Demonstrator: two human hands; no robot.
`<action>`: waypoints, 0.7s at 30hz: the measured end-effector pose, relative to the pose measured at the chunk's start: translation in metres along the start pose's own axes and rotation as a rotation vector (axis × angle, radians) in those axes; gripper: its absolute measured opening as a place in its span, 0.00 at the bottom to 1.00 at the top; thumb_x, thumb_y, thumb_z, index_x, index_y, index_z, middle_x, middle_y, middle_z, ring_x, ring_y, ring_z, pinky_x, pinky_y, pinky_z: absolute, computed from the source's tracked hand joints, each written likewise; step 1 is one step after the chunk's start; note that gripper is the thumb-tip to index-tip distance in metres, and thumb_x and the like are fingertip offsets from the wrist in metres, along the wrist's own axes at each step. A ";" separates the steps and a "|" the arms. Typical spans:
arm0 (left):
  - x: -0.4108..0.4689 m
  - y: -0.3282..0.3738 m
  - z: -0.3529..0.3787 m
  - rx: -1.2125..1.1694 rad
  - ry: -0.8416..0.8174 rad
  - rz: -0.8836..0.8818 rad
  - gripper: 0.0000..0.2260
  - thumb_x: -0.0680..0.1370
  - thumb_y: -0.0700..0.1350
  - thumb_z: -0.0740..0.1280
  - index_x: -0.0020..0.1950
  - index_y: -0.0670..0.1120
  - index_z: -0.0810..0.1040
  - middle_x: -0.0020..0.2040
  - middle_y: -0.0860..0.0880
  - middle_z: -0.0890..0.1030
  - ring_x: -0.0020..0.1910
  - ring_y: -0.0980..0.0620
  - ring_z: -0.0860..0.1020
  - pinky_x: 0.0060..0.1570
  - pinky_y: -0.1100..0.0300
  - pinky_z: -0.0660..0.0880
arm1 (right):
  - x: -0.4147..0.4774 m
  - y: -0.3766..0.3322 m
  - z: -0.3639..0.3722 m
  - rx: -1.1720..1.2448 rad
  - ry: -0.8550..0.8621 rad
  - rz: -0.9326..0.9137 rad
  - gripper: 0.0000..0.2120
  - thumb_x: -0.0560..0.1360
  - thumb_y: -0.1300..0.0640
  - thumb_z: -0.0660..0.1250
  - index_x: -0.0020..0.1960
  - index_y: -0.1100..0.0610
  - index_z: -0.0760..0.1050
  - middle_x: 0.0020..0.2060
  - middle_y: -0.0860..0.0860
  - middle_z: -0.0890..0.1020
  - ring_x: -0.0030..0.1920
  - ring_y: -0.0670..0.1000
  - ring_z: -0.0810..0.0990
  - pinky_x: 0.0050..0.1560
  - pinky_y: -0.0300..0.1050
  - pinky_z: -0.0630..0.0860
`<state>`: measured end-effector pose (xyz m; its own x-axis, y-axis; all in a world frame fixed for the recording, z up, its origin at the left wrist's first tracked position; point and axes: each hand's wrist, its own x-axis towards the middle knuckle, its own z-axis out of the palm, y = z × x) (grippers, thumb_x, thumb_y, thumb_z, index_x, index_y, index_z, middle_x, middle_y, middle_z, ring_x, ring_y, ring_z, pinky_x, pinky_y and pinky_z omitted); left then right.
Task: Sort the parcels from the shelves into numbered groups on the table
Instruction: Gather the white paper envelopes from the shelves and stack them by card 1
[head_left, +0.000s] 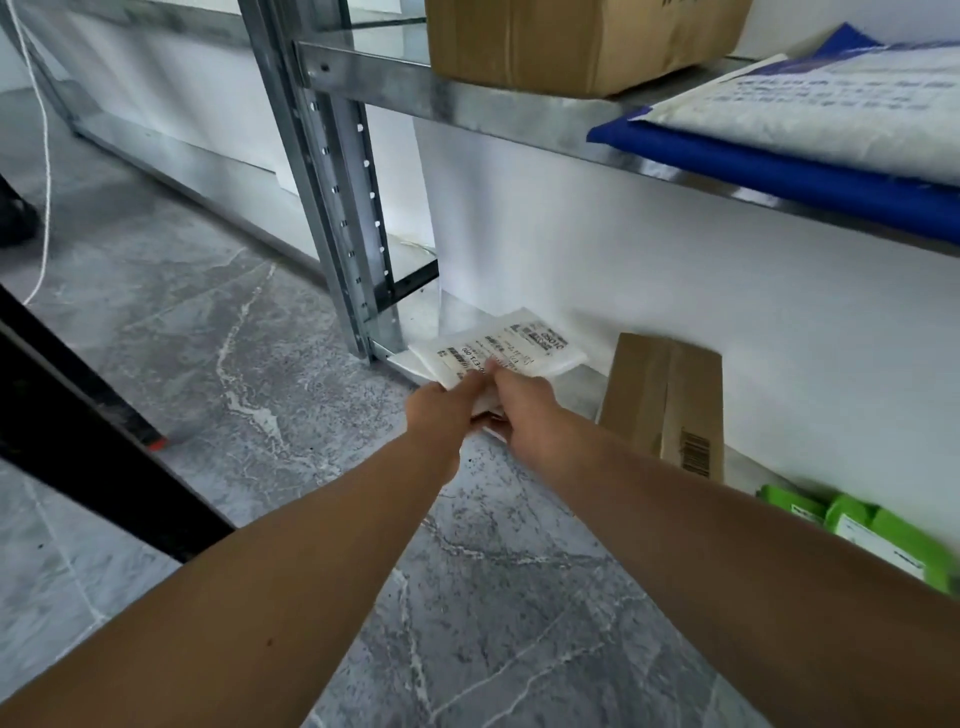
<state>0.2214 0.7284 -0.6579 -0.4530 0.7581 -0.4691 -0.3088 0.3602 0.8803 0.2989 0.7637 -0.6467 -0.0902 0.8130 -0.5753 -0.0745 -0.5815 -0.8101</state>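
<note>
A flat white parcel (511, 343) with a printed label lies at the left end of the bottom shelf (452, 312), next to the metal upright. Both my arms reach down to it. My left hand (444, 410) grips its near edge, thumb on top of the label. My right hand (524, 410) holds the same edge just to the right, fingers curled under it. The part of the parcel beneath my hands is hidden.
A brown cardboard envelope (670, 400) leans against the wall to the right, and green parcels (857, 525) lie further right. The shelf above carries a cardboard box (561, 41) and a white and blue mailer (810, 119). The grey steel upright (337, 197) stands left. Marbled floor below.
</note>
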 end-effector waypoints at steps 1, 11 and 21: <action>-0.001 0.000 0.000 0.014 -0.060 -0.029 0.14 0.71 0.46 0.75 0.47 0.38 0.78 0.48 0.38 0.84 0.51 0.41 0.83 0.57 0.46 0.78 | -0.001 -0.004 -0.002 0.026 0.055 0.009 0.15 0.75 0.53 0.71 0.56 0.60 0.74 0.42 0.54 0.80 0.44 0.55 0.81 0.43 0.49 0.82; -0.004 0.008 -0.022 -0.148 0.007 -0.054 0.24 0.70 0.61 0.73 0.51 0.41 0.77 0.51 0.41 0.82 0.50 0.43 0.83 0.52 0.48 0.80 | 0.006 -0.028 -0.052 -0.114 -0.018 -0.218 0.22 0.70 0.63 0.74 0.61 0.59 0.71 0.50 0.53 0.84 0.35 0.45 0.78 0.28 0.37 0.71; -0.008 0.022 -0.015 0.201 -0.063 0.113 0.31 0.74 0.65 0.65 0.65 0.44 0.72 0.59 0.44 0.79 0.57 0.45 0.79 0.57 0.50 0.76 | -0.004 -0.019 -0.054 -0.561 -0.232 -0.266 0.31 0.65 0.46 0.78 0.64 0.57 0.74 0.56 0.54 0.83 0.56 0.55 0.82 0.55 0.52 0.79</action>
<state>0.2060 0.7218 -0.6356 -0.4201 0.8300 -0.3669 -0.0834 0.3672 0.9264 0.3540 0.7731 -0.6352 -0.3566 0.8626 -0.3588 0.3993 -0.2064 -0.8933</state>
